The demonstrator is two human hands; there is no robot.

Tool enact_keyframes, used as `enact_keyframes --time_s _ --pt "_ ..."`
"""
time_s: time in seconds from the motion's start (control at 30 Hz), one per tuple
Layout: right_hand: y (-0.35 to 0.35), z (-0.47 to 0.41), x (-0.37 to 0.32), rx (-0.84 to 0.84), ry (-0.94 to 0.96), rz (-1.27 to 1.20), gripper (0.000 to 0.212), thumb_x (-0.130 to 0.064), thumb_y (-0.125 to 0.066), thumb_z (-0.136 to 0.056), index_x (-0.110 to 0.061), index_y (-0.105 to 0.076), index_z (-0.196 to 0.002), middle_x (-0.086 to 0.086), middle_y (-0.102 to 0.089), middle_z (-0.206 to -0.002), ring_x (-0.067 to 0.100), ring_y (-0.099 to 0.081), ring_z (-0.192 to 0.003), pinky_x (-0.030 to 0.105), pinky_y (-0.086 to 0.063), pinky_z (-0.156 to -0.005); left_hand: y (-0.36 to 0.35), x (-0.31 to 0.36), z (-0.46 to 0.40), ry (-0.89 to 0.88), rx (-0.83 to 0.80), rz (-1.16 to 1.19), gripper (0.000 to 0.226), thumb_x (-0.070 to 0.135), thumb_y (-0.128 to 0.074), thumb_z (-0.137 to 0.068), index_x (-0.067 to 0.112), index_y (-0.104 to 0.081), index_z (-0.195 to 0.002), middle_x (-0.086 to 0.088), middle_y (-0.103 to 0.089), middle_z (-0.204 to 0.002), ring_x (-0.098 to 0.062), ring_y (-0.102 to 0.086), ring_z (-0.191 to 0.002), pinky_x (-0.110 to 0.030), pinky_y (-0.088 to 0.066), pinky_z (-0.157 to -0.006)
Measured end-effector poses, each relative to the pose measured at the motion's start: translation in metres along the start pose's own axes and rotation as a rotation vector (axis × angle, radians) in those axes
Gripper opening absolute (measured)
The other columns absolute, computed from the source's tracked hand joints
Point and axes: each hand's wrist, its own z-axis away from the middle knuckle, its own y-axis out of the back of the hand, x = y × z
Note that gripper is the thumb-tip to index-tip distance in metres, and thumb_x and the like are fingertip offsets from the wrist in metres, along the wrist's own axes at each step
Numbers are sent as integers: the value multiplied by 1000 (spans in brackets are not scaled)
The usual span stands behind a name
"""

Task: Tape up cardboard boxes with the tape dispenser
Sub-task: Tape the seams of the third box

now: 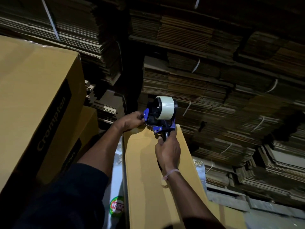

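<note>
**Tape run at far edge, seam barely begun**

Nearest, dark sleeve [62,195] low on the left, beside tall printed carton [33,104] hemming that side. Further right, left hand [130,121] pinching the front of the tape dispenser [162,116] at the far edge of the narrow cardboard box [148,171]. Right hand [168,151] clamped round the handle. No tape visible along the top, so, by judgement, nearly the whole run left. Open length toward the camera; stacked flat cardboard [222,80] close behind and right.
</note>
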Motion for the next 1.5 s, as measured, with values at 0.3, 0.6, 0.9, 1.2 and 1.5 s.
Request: enact_keyframes --time_s 0.3,0.6,0.9,1.2,1.5 --pt "-7 -12 8 -124 -32 -52 22 -38 -55 -101 -26 -56 -119 0 -68 -105 24 -66 -97 43 -55 -82 15 -21 -12 84 -154 -25 60 41 -91 -69 17 -66 -118 -2 -76 -112 -24 -72 -109 -59 -52 -105" --pt "-1 -7 19 -108 18 -12 20 -33 -53 -104 -23 -55 -122 -6 -65 -90 18 -60 -80 33 -44 -65 5 10 7 95 -105 -25 21 -3 -63 -93 18 -59 -91 -2 -57 -87 -16 -54 -85 -29 -46 -79" --pt "0 16 35 -75 50 1 29 -34 -54 -101 -28 -52 -130 -1 -70 -98 26 -67 -90 38 -54 -73 4 9 9 87 -107 12 10 17 -65 -101 18 -68 -91 -2 -58 -83 -19 -50 -77 -34 -41 -70" --pt "18 52 67 -96 66 -29 35 -29 -56 -102 -26 -50 -136 -2 -71 -107 24 -67 -99 32 -46 -73 3 17 11 -14 -170 -62 15 12 -60 -102 5 -71 -108 -1 -72 -99 -17 -66 -90 -36 -50 -85" --pt "21 48 65 -163 22 -22 26 -38 -53 -100 -31 -54 -125 -2 -67 -94 23 -65 -85 35 -51 -68 -18 40 6 -7 -22 -110 12 12 -64 -101 11 -75 -103 -4 -74 -102 -24 -70 -99 -37 -54 -87"
